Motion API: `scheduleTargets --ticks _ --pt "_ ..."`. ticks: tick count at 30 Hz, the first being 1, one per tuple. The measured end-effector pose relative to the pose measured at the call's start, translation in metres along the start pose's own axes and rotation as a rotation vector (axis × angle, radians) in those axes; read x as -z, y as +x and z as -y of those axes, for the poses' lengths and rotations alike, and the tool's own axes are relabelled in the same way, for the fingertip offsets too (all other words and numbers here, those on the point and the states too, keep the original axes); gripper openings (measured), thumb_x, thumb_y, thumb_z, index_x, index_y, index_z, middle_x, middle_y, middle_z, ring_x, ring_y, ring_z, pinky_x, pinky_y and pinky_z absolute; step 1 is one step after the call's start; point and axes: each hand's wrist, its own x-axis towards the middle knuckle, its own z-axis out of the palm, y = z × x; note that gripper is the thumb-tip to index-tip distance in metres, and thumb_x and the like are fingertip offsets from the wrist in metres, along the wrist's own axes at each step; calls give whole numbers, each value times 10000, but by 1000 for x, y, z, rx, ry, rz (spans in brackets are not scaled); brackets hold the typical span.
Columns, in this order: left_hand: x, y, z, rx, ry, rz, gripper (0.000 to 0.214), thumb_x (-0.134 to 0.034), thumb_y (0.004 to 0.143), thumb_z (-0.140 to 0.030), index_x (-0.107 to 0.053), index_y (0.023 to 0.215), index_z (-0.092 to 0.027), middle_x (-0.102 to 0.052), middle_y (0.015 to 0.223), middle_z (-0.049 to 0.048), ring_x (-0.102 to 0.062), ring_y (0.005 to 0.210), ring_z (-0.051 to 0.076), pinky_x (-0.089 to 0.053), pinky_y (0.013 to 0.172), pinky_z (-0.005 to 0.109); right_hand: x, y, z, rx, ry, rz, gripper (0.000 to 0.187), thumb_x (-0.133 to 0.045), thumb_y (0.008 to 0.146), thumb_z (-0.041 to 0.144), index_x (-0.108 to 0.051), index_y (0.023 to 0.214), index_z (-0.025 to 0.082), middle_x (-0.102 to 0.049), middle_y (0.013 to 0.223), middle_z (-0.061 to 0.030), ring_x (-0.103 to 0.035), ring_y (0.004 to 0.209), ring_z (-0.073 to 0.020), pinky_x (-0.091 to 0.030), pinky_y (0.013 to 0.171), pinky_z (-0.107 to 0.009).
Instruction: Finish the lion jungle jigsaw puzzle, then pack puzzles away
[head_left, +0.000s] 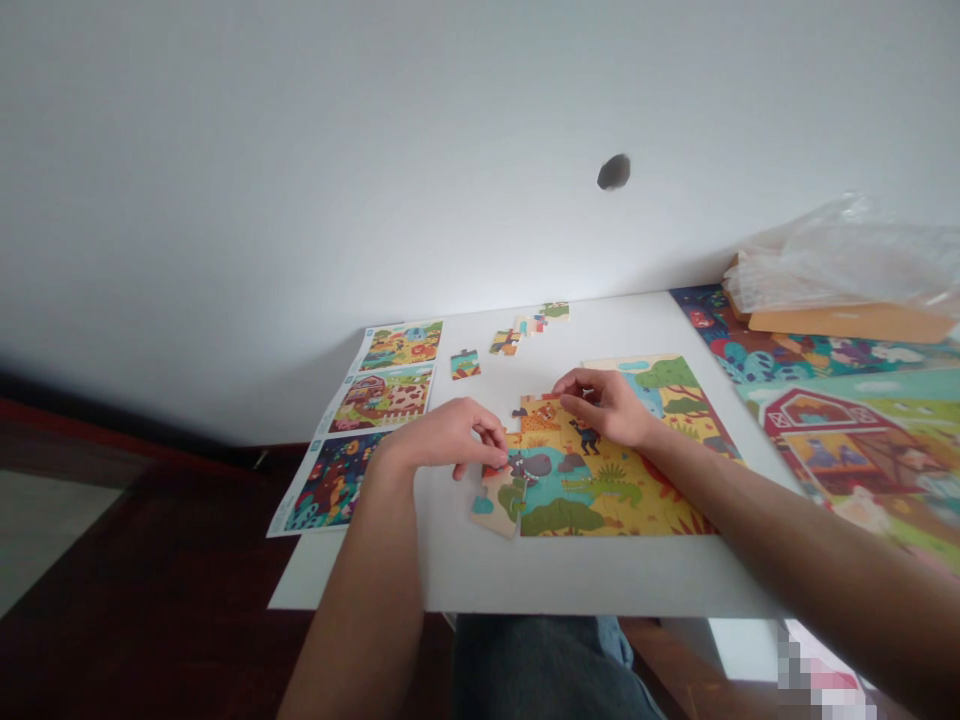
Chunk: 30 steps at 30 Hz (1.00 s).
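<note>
A partly joined animal jigsaw puzzle (600,490) lies flat on the white table, with a grey hippo, a crocodile and a leopard on it. At its left side, my left hand (457,437) is closed, fingertips pinching the top of a puzzle piece (496,505) that sits slightly tilted against the joined part. My right hand (607,405) rests over the puzzle's upper edge, thumb and forefinger closed at a small reddish puzzle piece (553,396) beside the leopard. The fingers hide most of that piece.
Loose puzzle pieces lie toward the wall, among them a teal one (465,364) and a yellow one (505,342). A picture sheet (337,425) overhangs the table's left edge. At right are a farm puzzle (862,450), a dark puzzle (795,350) and a plastic bag (840,260) on cardboard.
</note>
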Motion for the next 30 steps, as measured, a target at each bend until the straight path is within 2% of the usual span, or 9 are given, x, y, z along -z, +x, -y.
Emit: scheduleTargets --ticks 3,5,7,8,11,15,23,27,30 --pt "-12 -13 0 -68 63 -231 254 -650 796 -441 -741 831 -206 -715 802 14 -573 530 109 -431 523 229 1 0 -1 -8 -2 -4 215 -592 834 320 -683 927 149 -628 758 -20 -465 575 -102 -383 545 -238" --pt "-29 -23 1 -134 147 -399 237 -645 825 -437 -736 821 -218 -710 909 25 -624 685 136 -486 647 245 1 0 -2 -9 -5 -5 211 -589 834 316 -684 921 149 -611 733 -12 -456 563 -99 -375 537 -237" --pt "-53 -35 4 -160 226 -519 219 -648 837 -428 -731 921 -244 -687 987 32 -639 796 162 -516 730 272 1 0 -2 -2 -7 -7 202 -588 831 310 -685 906 149 -603 721 -9 -449 562 -98 -372 538 -236" --pt "-66 -40 6 -168 265 -568 243 -668 827 -405 -716 1014 -256 -667 1063 43 -640 912 187 -524 820 298 0 0 -1 1 -6 -6 199 -589 829 307 -685 899 148 -603 719 -9 -446 565 -99 -372 540 -236" --pt "-106 -52 15 -196 371 -726 420 -711 798 -360 -650 1205 -275 -577 1271 86 -553 1180 262 -480 1007 394 0 1 0 2 -2 0 198 -589 826 307 -683 885 143 -603 711 -10 -436 564 -98 -366 535 -235" --pt "-139 -62 30 -195 417 -900 375 -664 851 -314 -634 1224 -281 -570 1288 93 -540 1184 266 -485 1004 432 0 1 0 -10 6 6 205 -592 823 315 -681 889 142 -602 710 -7 -425 547 -91 -357 520 -232" --pt "-151 -65 40 -126 331 -1069 485 -674 813 -272 -568 1286 -256 -550 1245 103 -563 1154 267 -497 997 433 -1 0 2 -28 27 1 211 -599 814 331 -680 878 147 -602 692 -3 -427 539 -93 -353 512 -233" --pt "-150 -65 42 -107 185 -1151 379 -611 865 -279 -600 1244 -280 -536 1251 99 -578 1148 254 -524 962 406 -1 0 1 -31 15 -1 218 -597 814 339 -683 878 149 -606 700 -8 -438 550 -99 -359 514 -233" --pt "-140 -65 45 -63 59 -1215 309 -599 884 -332 -636 1185 -271 -565 1264 88 -576 1169 254 -521 961 399 0 0 0 -27 14 9 221 -597 816 335 -685 889 146 -614 718 -12 -449 560 -100 -371 528 -232"
